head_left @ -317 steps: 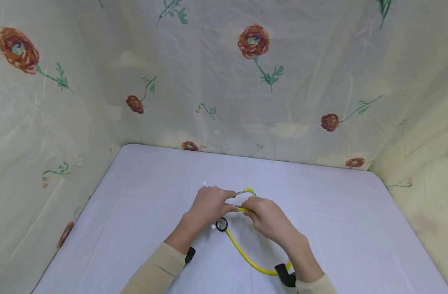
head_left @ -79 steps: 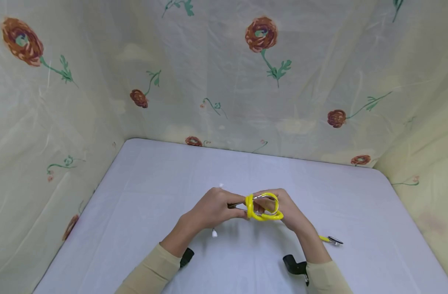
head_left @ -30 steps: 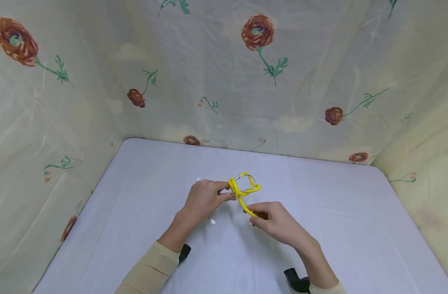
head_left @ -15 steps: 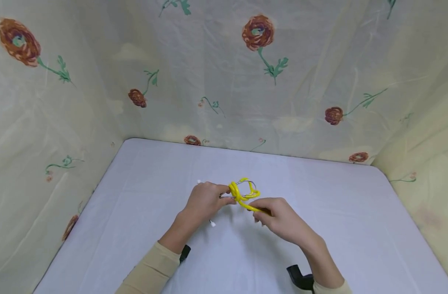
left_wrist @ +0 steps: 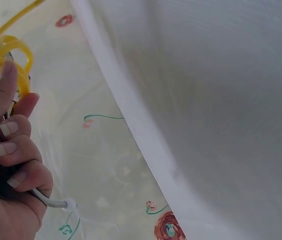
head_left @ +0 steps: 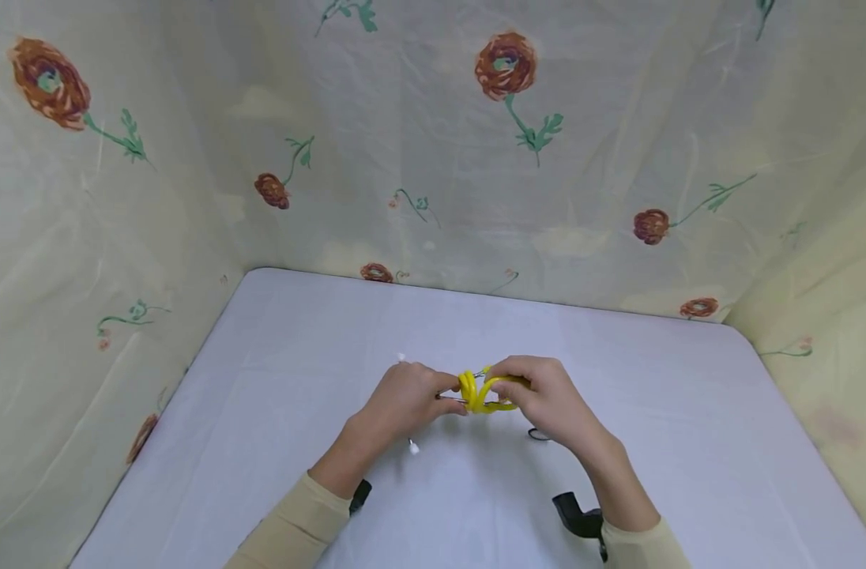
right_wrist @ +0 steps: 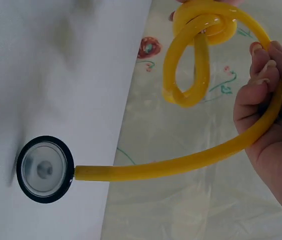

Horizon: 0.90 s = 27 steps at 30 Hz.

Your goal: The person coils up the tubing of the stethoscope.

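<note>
A stethoscope with yellow tubing (right_wrist: pixel 190 162) is held above the white table. My left hand (head_left: pixel 407 399) grips its folded metal ear tubes (left_wrist: pixel 51 201); white ear tips (head_left: pixel 413 447) stick out on either side of the hand. Loops of the tubing (head_left: pixel 468 389) are wound round the metal tubes just beyond my left fingertips. With thumb and fingers, my right hand (head_left: pixel 550 395) pinches the free run of tubing beside these loops. From that hand the tubing hangs away to the round, black-rimmed chest piece (right_wrist: pixel 45 170), which the head view shows only partly, below the right hand.
The white table (head_left: pixel 319 332) has rounded far corners. Floral cloth (head_left: pixel 433 142) hangs behind it and at both sides. Black camera mounts (head_left: pixel 578 518) sit at my wrists, by the beige sleeves (head_left: pixel 298 514).
Ten seconds ago the tubing lay curved on the table; now it is wound round the ear tubes. In the last second my right hand lifted the free tubing up beside the loops.
</note>
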Motion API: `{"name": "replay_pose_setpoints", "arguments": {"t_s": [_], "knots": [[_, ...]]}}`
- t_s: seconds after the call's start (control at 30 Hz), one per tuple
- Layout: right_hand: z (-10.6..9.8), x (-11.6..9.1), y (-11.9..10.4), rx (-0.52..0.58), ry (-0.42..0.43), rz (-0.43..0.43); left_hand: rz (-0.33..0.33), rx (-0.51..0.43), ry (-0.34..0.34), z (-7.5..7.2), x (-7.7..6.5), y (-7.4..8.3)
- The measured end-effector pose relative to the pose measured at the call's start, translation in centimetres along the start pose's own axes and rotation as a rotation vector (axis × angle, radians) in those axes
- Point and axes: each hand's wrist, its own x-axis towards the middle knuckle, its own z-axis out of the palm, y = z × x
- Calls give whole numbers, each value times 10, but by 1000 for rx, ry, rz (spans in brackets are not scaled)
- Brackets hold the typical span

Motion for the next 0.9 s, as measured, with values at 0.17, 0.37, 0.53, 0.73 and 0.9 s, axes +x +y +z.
{"name": "replay_pose_setpoints", "arguments": {"t_s": [0.17,0.37,0.53,0.73,0.9], "knots": [[1,2,5,-25,28,-9,66,-39,-22,-1,-1,-2],[-2,7,12,-1,30,-35,166,-100,-39,-2,-4,-4],[-5,10,19,79,20,-1,217,-186,-17,-5,-7,-2],[-7,11,28,169,-5,58,272,-266,5,-6,-9,1],[-9,12,35,228,-45,44,292,-338,9,-7,-9,3]]}}
